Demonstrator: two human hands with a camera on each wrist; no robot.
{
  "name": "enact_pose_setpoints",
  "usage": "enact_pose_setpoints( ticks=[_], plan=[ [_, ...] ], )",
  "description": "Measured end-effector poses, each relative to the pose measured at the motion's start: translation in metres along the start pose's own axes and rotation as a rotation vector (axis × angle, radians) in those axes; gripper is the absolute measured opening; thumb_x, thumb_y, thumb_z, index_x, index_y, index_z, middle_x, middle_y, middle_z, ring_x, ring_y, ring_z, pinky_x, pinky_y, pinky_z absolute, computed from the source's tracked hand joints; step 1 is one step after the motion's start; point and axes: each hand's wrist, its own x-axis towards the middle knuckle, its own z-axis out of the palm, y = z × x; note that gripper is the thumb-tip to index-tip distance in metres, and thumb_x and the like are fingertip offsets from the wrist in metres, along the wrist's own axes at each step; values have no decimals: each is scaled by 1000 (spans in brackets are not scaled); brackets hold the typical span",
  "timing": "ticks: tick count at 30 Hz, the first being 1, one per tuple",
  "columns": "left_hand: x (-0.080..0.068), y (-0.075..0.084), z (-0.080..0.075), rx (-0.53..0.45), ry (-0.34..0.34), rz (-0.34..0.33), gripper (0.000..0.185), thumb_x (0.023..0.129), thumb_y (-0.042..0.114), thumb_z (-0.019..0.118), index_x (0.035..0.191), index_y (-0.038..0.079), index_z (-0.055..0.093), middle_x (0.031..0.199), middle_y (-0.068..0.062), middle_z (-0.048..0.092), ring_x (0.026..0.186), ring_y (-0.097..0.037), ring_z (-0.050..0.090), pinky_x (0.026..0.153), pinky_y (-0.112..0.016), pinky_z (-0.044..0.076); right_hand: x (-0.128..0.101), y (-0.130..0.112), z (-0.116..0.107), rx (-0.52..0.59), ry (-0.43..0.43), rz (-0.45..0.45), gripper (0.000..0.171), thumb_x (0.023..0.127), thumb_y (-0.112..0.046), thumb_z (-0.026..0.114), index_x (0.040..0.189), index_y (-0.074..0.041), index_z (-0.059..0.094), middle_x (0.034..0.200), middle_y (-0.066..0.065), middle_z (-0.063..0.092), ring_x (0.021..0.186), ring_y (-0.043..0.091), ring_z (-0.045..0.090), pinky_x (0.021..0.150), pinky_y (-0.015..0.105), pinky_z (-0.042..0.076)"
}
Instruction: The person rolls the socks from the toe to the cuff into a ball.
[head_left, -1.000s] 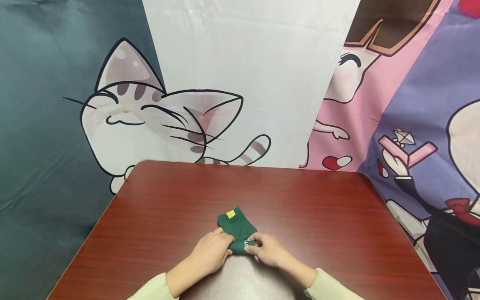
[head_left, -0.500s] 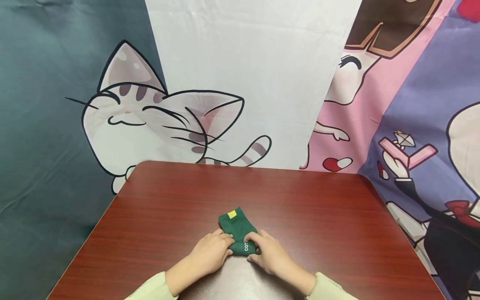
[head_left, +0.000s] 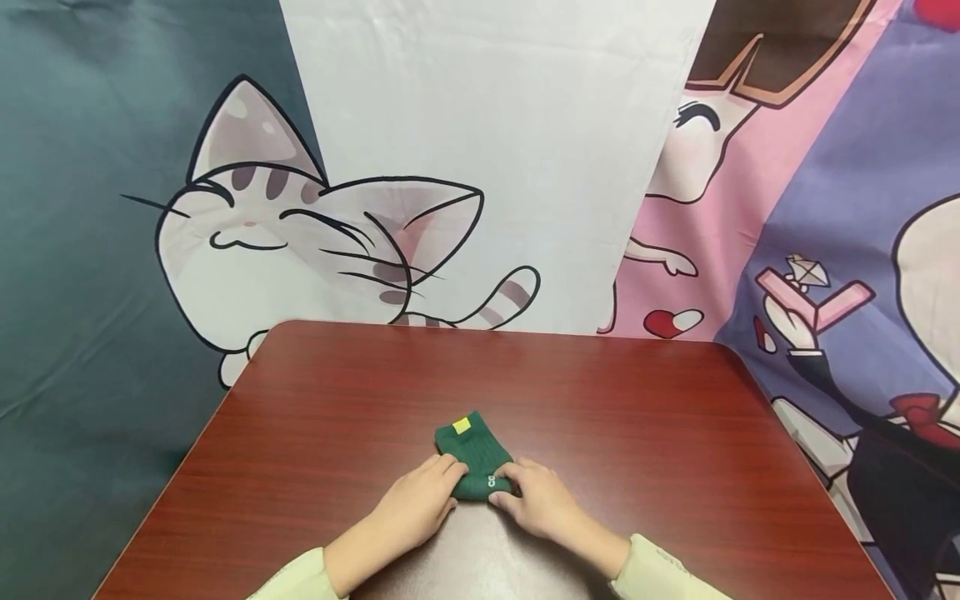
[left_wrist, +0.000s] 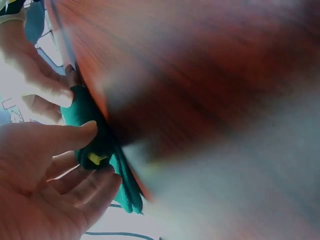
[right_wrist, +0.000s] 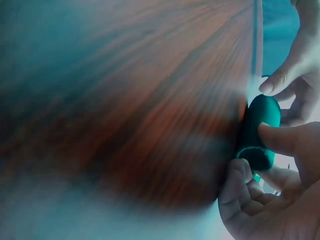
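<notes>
A dark green sock [head_left: 480, 452] lies on the table, with a yellow patch at its far end and white letters near its close end. That close end is rolled into a thick tube, which shows clearly in the right wrist view as a green roll [right_wrist: 262, 120]. My left hand [head_left: 420, 498] grips the roll's left end, thumb on the near side and fingers over the top. At the other end my right hand [head_left: 542, 500] pinches the roll between thumb and fingers. In the left wrist view, a flat part of the sock [left_wrist: 127, 185] trails out beyond the rolled part.
The reddish-brown wooden table [head_left: 360, 383] has rounded far corners and a glossy reflection near its front. Behind it hangs a cloth backdrop [head_left: 510, 125] printed with a cartoon cat and figures.
My right hand, looser half a second ago, has drawn in on the sock's right side. The near end has rolled slightly farther away from me, and fewer of the letters show.
</notes>
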Motion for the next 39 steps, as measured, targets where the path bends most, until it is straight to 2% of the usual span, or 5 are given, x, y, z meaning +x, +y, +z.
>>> enact_pose_setpoints(
  ticks=[5, 13, 22, 31, 39],
  plan=[
    [1, -2, 1, -35, 21, -16, 33, 87, 16, 80, 116, 8, 65, 111, -1, 64, 103, -17, 65, 74, -32, 59, 3, 1, -1, 30, -39, 36, 28, 91, -34, 75, 109, -12, 73, 99, -2, 68, 89, 19, 65, 75, 41, 52],
    [4, 0, 6, -21, 9, -49, 25, 89, 20, 77, 110, 8, 69, 102, -1, 68, 94, -17, 68, 71, -32, 59, 5, 0, -2, 105, -106, 87, 27, 96, -32, 69, 109, -8, 70, 103, 3, 66, 98, 27, 66, 83, 49, 53],
    [7, 1, 8, -29, -4, -73, 20, 89, 16, 76, 104, 9, 66, 97, -2, 70, 93, -19, 69, 70, -34, 59, 8, 2, -4, 156, -131, 110, 25, 97, -36, 68, 90, -13, 64, 82, -5, 55, 73, 12, 48, 64, 32, 41],
    [10, 0, 6, -63, -25, -79, 16, 88, 13, 76, 95, 11, 61, 91, -2, 69, 90, -19, 67, 70, -36, 58, 7, 3, -8, 154, -127, 126, 34, 95, -46, 67, 78, -17, 61, 71, -7, 54, 64, 8, 48, 57, 29, 39],
    [10, 0, 0, -101, -67, -84, 15, 90, 12, 74, 97, 8, 61, 92, -5, 69, 92, -20, 68, 73, -37, 58, 6, 1, -12, 150, -126, 113, 39, 95, -50, 66, 72, -19, 60, 66, -10, 55, 61, 7, 46, 55, 28, 38]
  ],
)
